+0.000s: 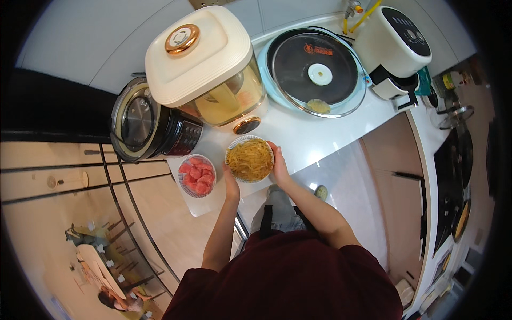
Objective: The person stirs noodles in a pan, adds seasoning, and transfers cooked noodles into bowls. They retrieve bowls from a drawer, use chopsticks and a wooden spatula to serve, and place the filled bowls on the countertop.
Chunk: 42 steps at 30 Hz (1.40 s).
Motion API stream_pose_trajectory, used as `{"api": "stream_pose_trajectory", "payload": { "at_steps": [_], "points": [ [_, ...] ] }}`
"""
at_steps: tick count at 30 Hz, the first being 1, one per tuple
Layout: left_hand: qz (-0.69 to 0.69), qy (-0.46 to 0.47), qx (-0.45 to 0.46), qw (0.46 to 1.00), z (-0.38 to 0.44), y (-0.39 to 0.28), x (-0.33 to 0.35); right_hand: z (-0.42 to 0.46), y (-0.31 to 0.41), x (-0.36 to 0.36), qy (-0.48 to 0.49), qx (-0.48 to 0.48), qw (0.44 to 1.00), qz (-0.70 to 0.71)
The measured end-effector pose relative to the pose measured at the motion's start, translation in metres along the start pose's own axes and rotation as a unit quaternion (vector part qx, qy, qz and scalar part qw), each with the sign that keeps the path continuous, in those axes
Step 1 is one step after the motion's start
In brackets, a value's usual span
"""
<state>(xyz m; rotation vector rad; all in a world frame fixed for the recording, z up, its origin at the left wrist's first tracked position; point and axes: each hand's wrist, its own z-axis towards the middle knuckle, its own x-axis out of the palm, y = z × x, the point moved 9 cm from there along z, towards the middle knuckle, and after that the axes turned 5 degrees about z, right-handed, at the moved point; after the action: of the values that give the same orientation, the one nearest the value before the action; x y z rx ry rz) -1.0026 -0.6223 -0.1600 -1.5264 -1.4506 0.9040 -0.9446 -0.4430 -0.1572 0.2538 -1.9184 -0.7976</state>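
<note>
A ribbed bowl (pixel 241 139) heaped with yellow-brown shreds (pixel 249 160) is between my hands at the counter's front. My left hand (pixel 231 183) grips its left side, and my right hand (pixel 280 165) grips its right side. I cannot tell whether the bowl's base rests on the counter. Just left of my left hand stands a second striped bowl (pixel 182 188), filled with chunks of pink-red fruit (pixel 197 175). The two bowls stand apart.
Behind the bowls are a black electric cooker (pixel 160 128) and a cream lidded container (pixel 200 60). A glass lid (pixel 296 80) lies over a light-blue round appliance. An air fryer (pixel 394 44) has its basket partly out. A person (pixel 124 302) sits at a dining table.
</note>
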Motion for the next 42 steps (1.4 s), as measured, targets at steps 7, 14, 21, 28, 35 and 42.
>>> {"api": "stream_pose_trajectory", "payload": {
  "at_steps": [7, 14, 21, 28, 35, 42],
  "points": [
    [0.406, 0.077, 0.277, 0.867, -0.089, -0.096, 0.085, -0.033, 0.059, -0.046, -0.099, -0.078, 0.986, -0.110],
    [0.081, 0.577, -0.073, 0.809, -0.209, 0.008, 0.288, -0.164, 0.226, -0.092, -0.194, -0.337, 0.866, -0.314],
    [0.237, 0.775, -0.265, 0.523, -0.469, 0.095, 0.387, -0.394, 0.329, -0.242, -0.366, -0.364, 0.641, -0.568],
    [0.171, 0.741, -0.434, 0.483, -0.651, 0.189, 0.456, -0.594, 0.386, -0.361, -0.529, -0.373, 0.574, -0.501],
    [0.186, 0.696, -0.331, 0.609, -0.687, 0.248, 0.569, -0.688, 0.441, -0.480, -0.623, -0.357, 0.606, -0.343],
    [0.248, 0.699, -0.068, 0.667, -0.704, 0.278, 0.715, -0.701, 0.505, -0.605, -0.625, -0.311, 0.626, -0.347]
  ]
}}
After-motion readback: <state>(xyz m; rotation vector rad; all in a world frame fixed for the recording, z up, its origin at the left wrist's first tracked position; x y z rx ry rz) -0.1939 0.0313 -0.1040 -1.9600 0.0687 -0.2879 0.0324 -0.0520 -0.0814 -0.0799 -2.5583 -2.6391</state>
